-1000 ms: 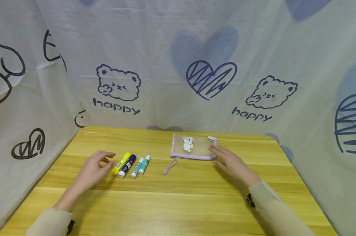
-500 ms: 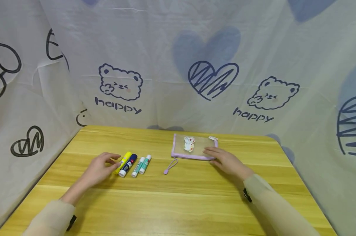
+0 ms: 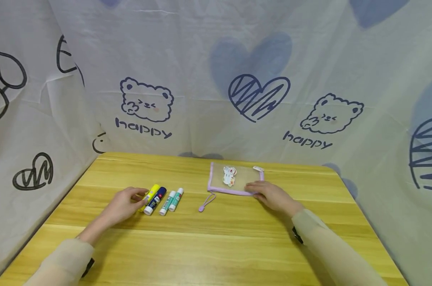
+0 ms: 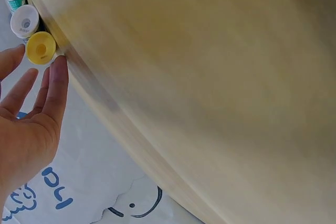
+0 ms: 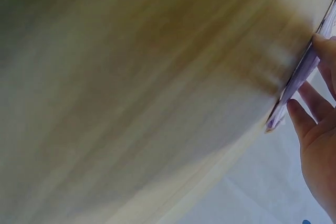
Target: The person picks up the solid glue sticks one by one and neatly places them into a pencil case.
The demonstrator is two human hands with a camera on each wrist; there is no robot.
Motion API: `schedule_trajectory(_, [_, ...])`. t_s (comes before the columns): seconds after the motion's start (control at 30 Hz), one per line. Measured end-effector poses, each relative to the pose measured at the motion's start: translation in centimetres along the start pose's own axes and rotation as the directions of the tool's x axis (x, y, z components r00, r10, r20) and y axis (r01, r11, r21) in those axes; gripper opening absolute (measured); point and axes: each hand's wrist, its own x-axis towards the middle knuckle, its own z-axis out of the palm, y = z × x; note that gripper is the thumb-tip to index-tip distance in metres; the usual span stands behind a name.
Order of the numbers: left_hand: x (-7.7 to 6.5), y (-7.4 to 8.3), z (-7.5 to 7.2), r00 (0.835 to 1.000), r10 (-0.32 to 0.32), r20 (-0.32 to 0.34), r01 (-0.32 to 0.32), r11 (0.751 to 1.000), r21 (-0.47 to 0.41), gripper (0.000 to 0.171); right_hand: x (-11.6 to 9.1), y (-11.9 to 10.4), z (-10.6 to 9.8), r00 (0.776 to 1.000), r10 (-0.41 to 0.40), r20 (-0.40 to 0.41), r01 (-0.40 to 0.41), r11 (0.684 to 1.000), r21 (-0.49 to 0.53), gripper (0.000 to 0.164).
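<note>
Several glue sticks lie side by side on the table's left half. My left hand (image 3: 124, 204) is at the yellow glue stick (image 3: 152, 191), its thumb and fingers on either side. In the left wrist view the fingertips stand around its yellow end (image 4: 41, 48), with a gap showing. Beside it lie a navy glue stick (image 3: 155, 200) and two small green-and-white glue sticks (image 3: 167, 202). My right hand (image 3: 273, 195) holds the near right edge of a clear zip pouch (image 3: 242, 176) with lilac trim, fingers on top and thumb at the near edge.
The pouch has a sticker (image 3: 229, 176) and a lilac loop strap (image 3: 202, 208) lying toward the front. A wooden table (image 3: 201, 246) carries everything, and printed cloth (image 3: 201, 131) hangs behind its back edge.
My left hand has moved right and in over the yellow glue stick. The right hand has slid left along the pouch's near edge, and the pouch has bent slightly there.
</note>
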Motion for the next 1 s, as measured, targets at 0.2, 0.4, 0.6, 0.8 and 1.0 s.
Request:
schedule_trajectory(0.2, [0.0, 0.1, 0.0, 1.000, -0.004, 0.018, 0.004, 1.000, 0.007, 0.039, 0.0, 0.2, 0.0, 1.000, 0.005, 0.020, -0.005, 1.000, 0.005, 0.036])
schedule_trajectory(0.4, [0.1, 0.1, -0.2, 0.999, -0.003, 0.037, 0.003, 1.000, 0.007, 0.039, 0.2, 0.5, -0.7, 0.999, -0.015, 0.029, 0.014, 0.999, 0.028, 0.033])
schedule_trajectory(0.6, [0.3, 0.1, -0.3, 0.999, -0.018, 0.050, 0.017, 1.000, 0.011, 0.038, 0.7, 0.7, -1.4, 0.998, 0.015, 0.059, -0.020, 0.996, 0.086, 0.031])
schedule_trajectory(0.8, [0.5, 0.3, -0.4, 0.997, -0.046, 0.070, 0.046, 0.999, 0.002, 0.038, 1.2, 0.8, -1.6, 0.992, 0.088, 0.086, -0.100, 0.983, 0.154, 0.028])
schedule_trajectory(1.0, [0.6, 0.5, -0.7, 0.994, -0.070, 0.083, 0.070, 0.998, 0.010, 0.038, 1.7, 1.1, -1.4, 0.983, 0.169, 0.071, -0.179, 0.969, 0.172, 0.025])
